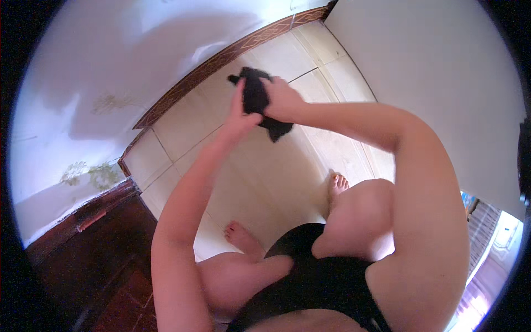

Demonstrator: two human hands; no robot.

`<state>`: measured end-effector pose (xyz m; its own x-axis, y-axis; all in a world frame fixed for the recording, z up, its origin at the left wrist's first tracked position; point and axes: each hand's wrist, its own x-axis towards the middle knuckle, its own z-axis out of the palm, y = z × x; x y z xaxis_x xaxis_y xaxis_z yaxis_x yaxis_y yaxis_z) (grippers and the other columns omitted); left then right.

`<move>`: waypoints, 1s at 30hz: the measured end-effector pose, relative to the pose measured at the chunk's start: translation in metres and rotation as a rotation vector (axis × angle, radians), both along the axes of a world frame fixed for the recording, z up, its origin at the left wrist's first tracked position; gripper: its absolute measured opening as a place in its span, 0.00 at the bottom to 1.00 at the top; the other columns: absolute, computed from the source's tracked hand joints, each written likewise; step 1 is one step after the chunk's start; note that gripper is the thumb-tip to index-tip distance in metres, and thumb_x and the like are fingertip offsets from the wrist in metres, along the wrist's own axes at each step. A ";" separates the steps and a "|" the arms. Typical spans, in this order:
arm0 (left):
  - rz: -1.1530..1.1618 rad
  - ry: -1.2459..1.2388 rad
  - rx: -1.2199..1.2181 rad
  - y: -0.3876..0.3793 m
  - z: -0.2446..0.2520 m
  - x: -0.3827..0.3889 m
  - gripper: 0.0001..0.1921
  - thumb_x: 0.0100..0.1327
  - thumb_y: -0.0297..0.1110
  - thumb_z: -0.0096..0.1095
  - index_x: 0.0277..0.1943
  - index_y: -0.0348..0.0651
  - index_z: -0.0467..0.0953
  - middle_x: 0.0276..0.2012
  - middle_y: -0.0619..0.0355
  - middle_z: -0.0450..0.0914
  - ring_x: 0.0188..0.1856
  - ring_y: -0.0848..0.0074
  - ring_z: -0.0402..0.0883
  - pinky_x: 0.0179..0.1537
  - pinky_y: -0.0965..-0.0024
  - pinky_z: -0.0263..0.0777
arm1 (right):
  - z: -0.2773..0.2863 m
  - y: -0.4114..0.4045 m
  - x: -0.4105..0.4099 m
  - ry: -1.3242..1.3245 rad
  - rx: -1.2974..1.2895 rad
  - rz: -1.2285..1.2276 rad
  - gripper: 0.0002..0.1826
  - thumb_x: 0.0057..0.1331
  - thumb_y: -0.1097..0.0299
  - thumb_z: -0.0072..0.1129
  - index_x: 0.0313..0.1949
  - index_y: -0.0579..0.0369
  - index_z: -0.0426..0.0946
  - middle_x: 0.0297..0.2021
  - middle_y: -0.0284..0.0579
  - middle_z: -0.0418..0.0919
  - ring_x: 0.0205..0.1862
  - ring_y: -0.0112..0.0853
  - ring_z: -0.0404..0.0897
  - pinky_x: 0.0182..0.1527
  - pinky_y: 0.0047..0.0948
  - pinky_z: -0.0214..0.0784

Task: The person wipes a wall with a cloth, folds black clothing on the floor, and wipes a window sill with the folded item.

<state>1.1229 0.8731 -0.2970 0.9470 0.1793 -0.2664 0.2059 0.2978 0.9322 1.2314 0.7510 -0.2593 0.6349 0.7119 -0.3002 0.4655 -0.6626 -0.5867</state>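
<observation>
A bunched black cloth (255, 93) is held between both hands, in front of my bare feet, over the pale floor tiles (249, 166). My left hand (242, 114) grips its near left side, with the thumb pointing right and the fingers along the edge. Across from it, my right hand (283, 98) closes on the cloth's right side. One loose end of the cloth hangs towards me, below my right hand. Slight blur covers the hands, and the palms are hidden. Whether the cloth touches the floor cannot be told.
A patterned brown skirting (232, 54) runs along the stained white wall (103, 62). On the right stands a plain pale upright surface (423, 62). At lower left a dark reddish-brown threshold (103, 222) borders the tiles. My feet (240, 234) are apart on the floor.
</observation>
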 end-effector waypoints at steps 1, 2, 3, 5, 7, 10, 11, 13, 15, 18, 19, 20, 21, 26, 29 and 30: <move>-0.043 -0.135 0.348 -0.014 -0.033 0.011 0.52 0.43 0.22 0.60 0.72 0.45 0.41 0.64 0.46 0.54 0.66 0.58 0.57 0.66 0.60 0.52 | 0.002 -0.026 0.005 -0.067 0.064 -0.004 0.40 0.46 0.63 0.63 0.60 0.58 0.61 0.51 0.60 0.68 0.56 0.52 0.67 0.56 0.43 0.64; -0.099 -0.204 0.547 -0.049 -0.030 0.026 0.53 0.41 0.22 0.63 0.71 0.41 0.41 0.64 0.41 0.53 0.67 0.52 0.53 0.68 0.58 0.47 | -0.006 -0.065 0.011 -0.146 0.070 -0.053 0.42 0.45 0.63 0.64 0.61 0.58 0.60 0.51 0.60 0.66 0.55 0.53 0.67 0.57 0.43 0.64; -0.151 -0.313 0.732 -0.073 -0.037 0.034 0.54 0.40 0.23 0.65 0.71 0.41 0.41 0.63 0.37 0.52 0.65 0.48 0.55 0.67 0.57 0.50 | -0.002 -0.093 0.010 -0.115 0.030 -0.115 0.43 0.45 0.63 0.65 0.62 0.57 0.59 0.53 0.59 0.65 0.55 0.53 0.67 0.57 0.43 0.64; -0.310 -0.202 0.625 -0.129 -0.041 0.046 0.53 0.40 0.26 0.68 0.70 0.40 0.44 0.65 0.30 0.45 0.64 0.44 0.57 0.66 0.56 0.54 | -0.023 -0.159 -0.002 -0.216 -0.071 -0.256 0.46 0.43 0.67 0.67 0.63 0.56 0.57 0.53 0.59 0.63 0.56 0.54 0.66 0.57 0.44 0.64; -0.366 -0.262 0.721 -0.186 -0.054 0.046 0.49 0.41 0.27 0.69 0.68 0.38 0.49 0.67 0.29 0.42 0.66 0.39 0.52 0.67 0.53 0.52 | -0.040 -0.214 -0.021 -0.146 -0.198 -0.485 0.48 0.42 0.71 0.67 0.64 0.58 0.55 0.53 0.60 0.62 0.58 0.56 0.62 0.59 0.45 0.61; -0.623 -0.305 0.805 -0.243 -0.081 0.025 0.38 0.48 0.28 0.62 0.66 0.40 0.59 0.69 0.39 0.47 0.69 0.47 0.52 0.68 0.52 0.47 | -0.110 -0.303 -0.051 -0.068 -0.627 -0.756 0.55 0.44 0.56 0.70 0.70 0.39 0.47 0.68 0.65 0.39 0.71 0.55 0.40 0.65 0.60 0.45; -0.640 -0.299 0.792 -0.248 -0.095 0.016 0.38 0.48 0.28 0.62 0.66 0.40 0.59 0.69 0.39 0.47 0.69 0.47 0.52 0.68 0.52 0.47 | -0.128 -0.310 -0.059 -0.085 -0.651 -0.729 0.56 0.45 0.54 0.70 0.70 0.34 0.45 0.68 0.65 0.34 0.71 0.54 0.35 0.65 0.64 0.43; -0.694 -0.490 1.018 -0.245 -0.113 0.011 0.35 0.51 0.31 0.60 0.66 0.42 0.61 0.71 0.45 0.47 0.71 0.54 0.50 0.69 0.48 0.44 | -0.140 -0.306 -0.049 -0.140 -0.620 -0.737 0.57 0.44 0.51 0.70 0.71 0.27 0.43 0.69 0.63 0.25 0.72 0.53 0.26 0.63 0.69 0.39; -0.725 -0.447 1.166 -0.215 -0.118 0.014 0.38 0.51 0.34 0.62 0.67 0.44 0.60 0.71 0.47 0.47 0.72 0.56 0.48 0.69 0.46 0.42 | -0.139 -0.286 -0.023 -0.222 -0.532 -0.681 0.59 0.42 0.48 0.72 0.71 0.27 0.44 0.69 0.63 0.28 0.72 0.54 0.28 0.64 0.69 0.37; -0.839 -0.131 1.183 -0.151 -0.092 0.046 0.45 0.49 0.43 0.69 0.69 0.45 0.54 0.71 0.50 0.47 0.73 0.59 0.46 0.69 0.45 0.39 | -0.127 -0.223 0.034 -0.284 -0.439 -0.543 0.51 0.43 0.47 0.71 0.67 0.35 0.58 0.70 0.59 0.34 0.72 0.52 0.35 0.66 0.63 0.36; -0.812 -0.089 1.250 -0.135 -0.086 0.054 0.48 0.48 0.45 0.70 0.70 0.45 0.51 0.71 0.50 0.47 0.73 0.59 0.45 0.69 0.45 0.38 | -0.124 -0.196 0.055 -0.310 -0.397 -0.510 0.51 0.44 0.46 0.70 0.68 0.34 0.56 0.70 0.59 0.35 0.72 0.52 0.36 0.66 0.64 0.36; -0.785 -0.048 1.318 -0.120 -0.081 0.059 0.50 0.48 0.47 0.71 0.71 0.45 0.48 0.71 0.50 0.46 0.73 0.60 0.44 0.69 0.45 0.38 | -0.124 -0.169 0.077 -0.335 -0.354 -0.480 0.52 0.45 0.44 0.69 0.68 0.33 0.54 0.70 0.59 0.35 0.72 0.51 0.36 0.66 0.64 0.36; -0.773 -0.036 1.328 -0.106 -0.074 0.064 0.50 0.48 0.47 0.71 0.71 0.45 0.48 0.71 0.50 0.46 0.73 0.60 0.44 0.69 0.45 0.38 | -0.127 -0.143 0.100 -0.348 -0.343 -0.463 0.52 0.46 0.40 0.66 0.69 0.34 0.52 0.70 0.61 0.36 0.73 0.51 0.36 0.65 0.65 0.36; -0.580 0.185 1.549 -0.027 -0.050 0.041 0.53 0.49 0.45 0.72 0.72 0.47 0.43 0.72 0.49 0.42 0.73 0.59 0.43 0.70 0.49 0.39 | -0.122 -0.005 0.107 -0.379 -0.270 -0.172 0.47 0.49 0.44 0.66 0.67 0.42 0.57 0.68 0.60 0.46 0.72 0.48 0.43 0.65 0.64 0.41; -0.485 0.179 1.481 0.012 -0.034 0.003 0.53 0.48 0.41 0.72 0.72 0.46 0.43 0.71 0.48 0.43 0.73 0.58 0.42 0.70 0.50 0.39 | -0.126 0.046 0.048 -0.380 0.020 0.094 0.37 0.50 0.50 0.64 0.61 0.44 0.67 0.64 0.58 0.57 0.68 0.47 0.54 0.63 0.64 0.44; -0.470 0.186 1.490 0.018 -0.029 -0.007 0.53 0.48 0.41 0.72 0.72 0.46 0.43 0.71 0.48 0.43 0.73 0.58 0.42 0.70 0.50 0.39 | -0.130 0.060 0.030 -0.399 0.073 0.168 0.34 0.50 0.53 0.63 0.58 0.45 0.70 0.62 0.57 0.61 0.66 0.47 0.57 0.62 0.63 0.46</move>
